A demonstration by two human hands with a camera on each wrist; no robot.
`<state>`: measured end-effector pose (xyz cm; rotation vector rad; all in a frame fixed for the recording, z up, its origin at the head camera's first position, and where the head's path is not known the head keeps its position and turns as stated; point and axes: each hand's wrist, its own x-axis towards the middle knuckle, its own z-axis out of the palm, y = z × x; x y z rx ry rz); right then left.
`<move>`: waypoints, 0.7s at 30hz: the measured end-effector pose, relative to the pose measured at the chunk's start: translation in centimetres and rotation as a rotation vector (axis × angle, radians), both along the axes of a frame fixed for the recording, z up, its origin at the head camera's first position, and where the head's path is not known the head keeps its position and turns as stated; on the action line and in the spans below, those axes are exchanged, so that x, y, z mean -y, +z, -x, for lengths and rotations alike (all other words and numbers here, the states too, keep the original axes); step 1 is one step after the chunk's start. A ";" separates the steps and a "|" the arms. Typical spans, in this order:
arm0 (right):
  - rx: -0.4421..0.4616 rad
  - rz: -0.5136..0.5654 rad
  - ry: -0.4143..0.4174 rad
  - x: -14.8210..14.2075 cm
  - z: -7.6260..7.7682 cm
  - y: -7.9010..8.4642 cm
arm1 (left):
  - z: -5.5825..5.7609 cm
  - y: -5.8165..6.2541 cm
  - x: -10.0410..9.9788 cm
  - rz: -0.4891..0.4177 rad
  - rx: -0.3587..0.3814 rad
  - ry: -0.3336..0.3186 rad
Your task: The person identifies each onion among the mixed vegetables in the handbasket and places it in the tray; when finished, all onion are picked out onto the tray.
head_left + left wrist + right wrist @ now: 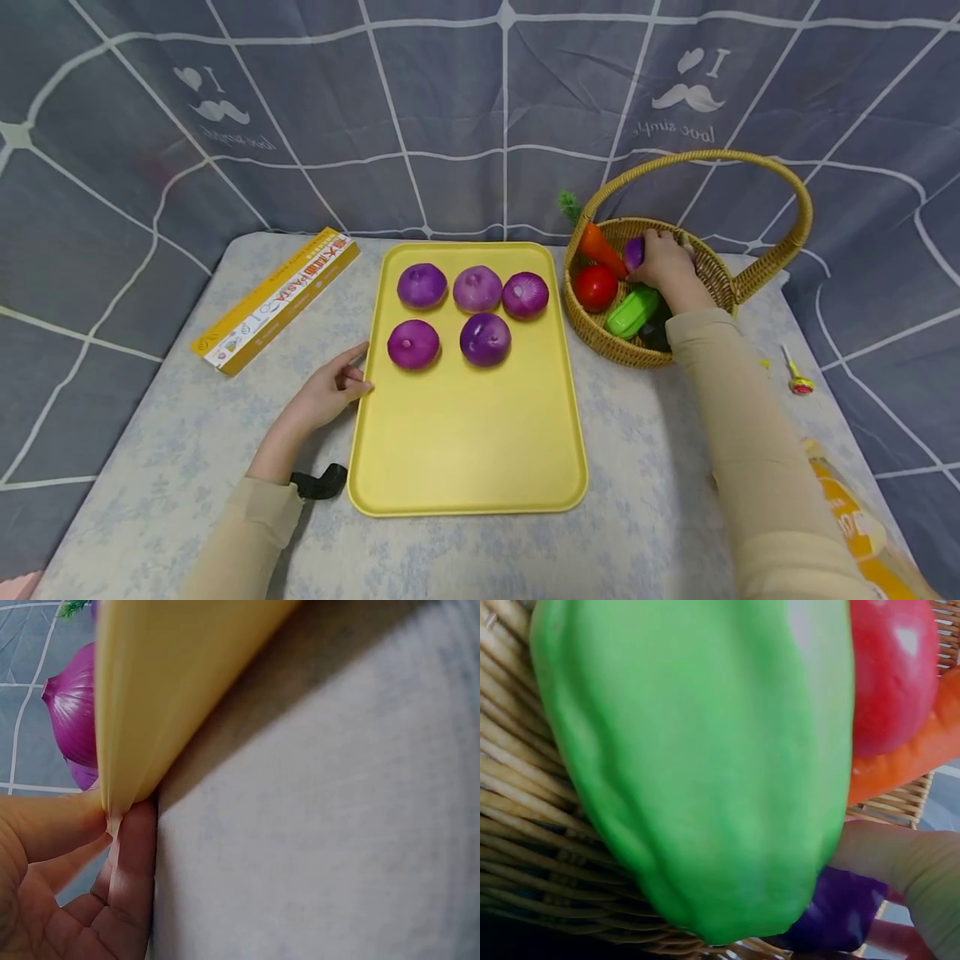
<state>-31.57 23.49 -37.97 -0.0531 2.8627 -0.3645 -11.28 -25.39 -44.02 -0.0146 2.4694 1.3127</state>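
My left hand (327, 393) pinches the left rim of a yellow tray (465, 433). In the left wrist view the thumb (60, 825) lies on top of the rim and fingers (135, 862) are under it. Several purple onions (414, 343) sit in the tray's far half. At the right, my right hand (667, 268) reaches into a wicker basket (626, 354) and grips a dark purple vegetable (836, 907), partly hidden by the hand. Around it in the basket are a red tomato (596, 288), an orange carrot (600, 248) and a ridged green vegetable (632, 312).
A long pasta box (277, 302) lies left of the tray. The basket's tall handle (798, 200) arches over the right hand. A lollipop (799, 383) and an orange-and-clear packet (862, 525) lie at the right. Grey curtain (450, 92) hangs behind the table.
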 end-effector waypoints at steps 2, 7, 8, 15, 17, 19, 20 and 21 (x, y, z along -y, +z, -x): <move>-0.012 -0.001 -0.012 0.1 -0.1 -0.1 | 0.0 -0.1 0.0 0.002 -0.003 -0.002; -0.050 0.122 -0.054 -0.1 -0.9 0.2 | 0.1 -0.3 0.1 0.013 -0.013 -0.004; -0.051 0.162 -0.063 -0.2 -1.2 0.4 | 0.1 -0.3 0.1 0.016 -0.014 -0.004; 0.018 0.314 -0.087 -1.4 -4.5 4.6 | 0.3 -0.3 0.0 0.028 -0.007 -0.009; 0.056 0.340 -0.076 -1.6 -5.5 6.1 | 0.4 -0.3 0.0 0.030 -0.008 -0.010; 0.097 0.365 -0.044 -1.4 -6.6 7.2 | 0.4 -0.3 0.1 0.034 -0.006 -0.011; 0.113 0.373 -0.027 -1.2 -7.2 7.6 | 0.3 -0.3 0.1 0.035 -0.003 -0.010; 0.121 0.382 -0.008 -0.8 -7.8 7.9 | 0.3 -0.3 0.2 0.036 -0.002 -0.008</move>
